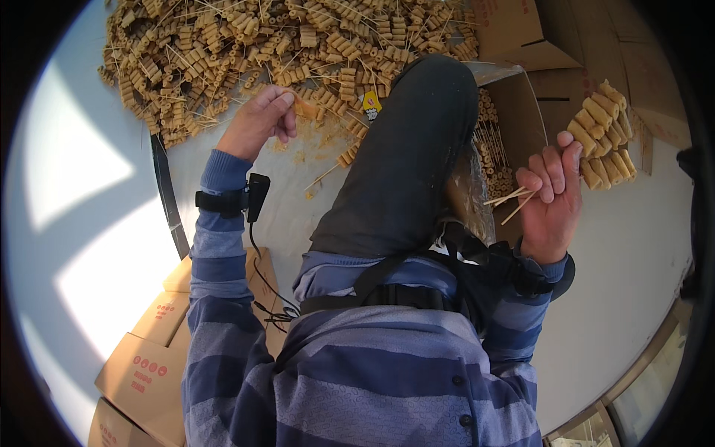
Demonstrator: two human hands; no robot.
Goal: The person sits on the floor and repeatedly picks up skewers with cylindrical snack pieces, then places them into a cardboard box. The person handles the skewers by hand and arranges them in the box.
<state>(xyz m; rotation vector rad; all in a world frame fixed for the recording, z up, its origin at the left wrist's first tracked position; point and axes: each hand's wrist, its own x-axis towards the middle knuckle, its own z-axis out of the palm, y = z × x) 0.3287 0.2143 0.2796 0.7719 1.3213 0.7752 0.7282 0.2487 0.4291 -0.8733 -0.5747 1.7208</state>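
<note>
Two hands work over a white tabletop (89, 164) heaped with tan skewered food rolls (246, 52). The left hand (257, 119) reaches to the heap's near edge, fingers pinched around a single loose roll (305, 109). The right hand (551, 197) is raised off to the side, fingers closed on a bundle of filled skewers (605, 134) — stick ends poke out below the palm. A raised dark-trousered knee (417, 149) sits between them. Gripped only by thin sticks, the bundle looks liable to fan out or slip — rolls could drop.
</note>
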